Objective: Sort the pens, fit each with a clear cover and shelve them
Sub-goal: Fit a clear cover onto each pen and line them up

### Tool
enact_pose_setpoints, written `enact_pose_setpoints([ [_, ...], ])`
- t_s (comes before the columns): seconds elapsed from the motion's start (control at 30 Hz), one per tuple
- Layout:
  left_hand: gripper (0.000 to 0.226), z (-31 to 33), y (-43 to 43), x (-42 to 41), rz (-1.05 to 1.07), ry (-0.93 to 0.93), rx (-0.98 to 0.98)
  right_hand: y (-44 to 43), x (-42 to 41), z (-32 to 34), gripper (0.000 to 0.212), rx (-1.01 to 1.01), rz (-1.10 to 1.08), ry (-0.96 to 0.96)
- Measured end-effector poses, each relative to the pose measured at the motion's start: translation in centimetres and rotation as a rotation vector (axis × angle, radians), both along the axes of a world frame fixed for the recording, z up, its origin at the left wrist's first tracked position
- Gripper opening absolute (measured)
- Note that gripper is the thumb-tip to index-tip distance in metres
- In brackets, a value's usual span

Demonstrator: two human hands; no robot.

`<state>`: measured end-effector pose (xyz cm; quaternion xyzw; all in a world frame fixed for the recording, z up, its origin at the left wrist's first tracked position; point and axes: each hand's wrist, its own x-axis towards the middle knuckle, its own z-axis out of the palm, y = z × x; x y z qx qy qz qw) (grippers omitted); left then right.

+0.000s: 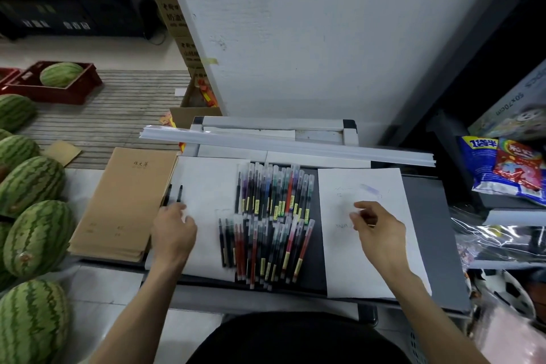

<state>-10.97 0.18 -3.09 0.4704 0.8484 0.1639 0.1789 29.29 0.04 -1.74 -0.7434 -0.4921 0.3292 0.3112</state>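
Several coloured gel pens lie in two rows on the grey table (425, 216): an upper row (274, 190) and a lower row (266, 248), between two white paper sheets. My left hand (174, 230) rests on the left sheet (206, 186) and holds two black pens (174, 195) that stick out away from me. My right hand (381, 227) hovers over the right sheet (363, 260), its thumb and fingers pinched; whether a small thing is between them I cannot make out. Long clear covers (283, 143) lie stacked across the back of the table.
A stack of brown notebooks (124, 204) lies left of the table. Several watermelons (32, 210) line the floor at the left, one in a red crate (56, 83). Snack bags (505, 168) and shelves stand at the right. A white pillar (310, 32) rises behind the table.
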Motion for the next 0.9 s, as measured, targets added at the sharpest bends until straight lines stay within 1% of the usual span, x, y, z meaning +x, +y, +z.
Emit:
enact_pose_setpoints([
  [0.07,0.028,-0.4,1.1,-1.5,0.006,0.077,-0.06,-0.2,-0.8,0.7,0.013,-0.01,0.014,0.06],
  [0.13,0.025,-0.7,1.7,-2.2,0.011,0.11,-0.123,-0.3,-1.5,1.2,0.014,-0.031,0.035,0.109],
  [0.23,0.019,-0.8,1.8,-2.3,0.003,0.099,-0.165,-0.5,-2.5,1.7,0.015,-0.068,0.041,0.229],
  [0.3,0.018,-0.7,1.6,-2.1,0.01,0.066,-0.167,-0.6,-2.9,1.9,0.014,-0.092,0.021,0.341],
  [0.37,0.018,-0.2,1.3,-1.5,0.013,0.028,-0.145,-0.5,-3.2,2.0,0.016,-0.118,-0.006,0.41],
  [0.5,0.021,1.8,0.8,1.1,0.016,-0.127,-0.082,-0.5,-3.6,2.1,0.012,-0.136,-0.046,0.545],
  [0.63,0.024,4.2,-0.1,4.9,-0.021,-0.329,-0.022,-0.2,-4.1,3.7,0.006,-0.168,-0.109,0.809],
  [0.67,0.025,4.8,-0.6,6.1,-0.045,-0.386,-0.014,-0.1,-4.3,4.2,0.005,-0.185,-0.122,0.87],
  [0.73,0.028,6.1,-1.6,8.8,-0.109,-0.497,-0.008,0.1,-4.6,5.0,0.012,-0.191,-0.151,0.967],
  [0.8,0.029,7.0,-2.8,11.3,-0.193,-0.595,-0.003,0.4,-4.9,5.4,0.005,-0.196,-0.163,1.041],
  [0.87,0.028,7.6,-3.6,13.1,-0.287,-0.664,0.004,0.5,-5.3,5.7,0.018,-0.187,-0.146,1.095],
  [0.9,0.026,7.9,-3.9,13.8,-0.326,-0.687,0.015,0.5,-5.4,5.8,0.018,-0.186,-0.121,1.098],
])
